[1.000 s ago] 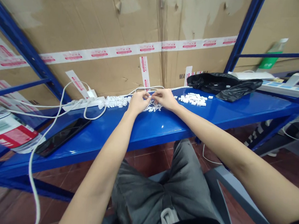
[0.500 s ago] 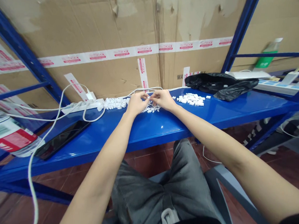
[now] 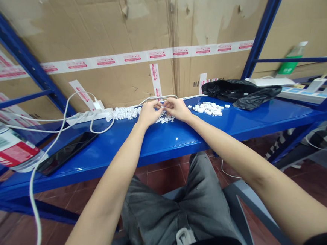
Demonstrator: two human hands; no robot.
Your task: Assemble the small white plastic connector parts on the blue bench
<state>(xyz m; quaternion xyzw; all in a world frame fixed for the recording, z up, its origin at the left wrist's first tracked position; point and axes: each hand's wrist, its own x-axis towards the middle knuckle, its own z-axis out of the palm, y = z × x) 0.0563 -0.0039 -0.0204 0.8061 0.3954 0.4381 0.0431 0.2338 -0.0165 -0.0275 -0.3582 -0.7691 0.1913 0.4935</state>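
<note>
My left hand and my right hand meet fingertip to fingertip over a blue metal shelf. Between the fingertips they pinch a small white plastic piece, too small to make out. Just under the hands lies a scatter of small white plastic pieces. To the left a larger heap of the same white pieces sits against the back. A neater group of white pieces lies to the right of my right hand.
A white power strip with looping white cables lies at the left back. A black phone rests near the front edge. A black plastic bag is at the right. Cardboard forms the back wall.
Both hands stay together at the same spot, with only slight finger movement. The view has shifted a little.
</note>
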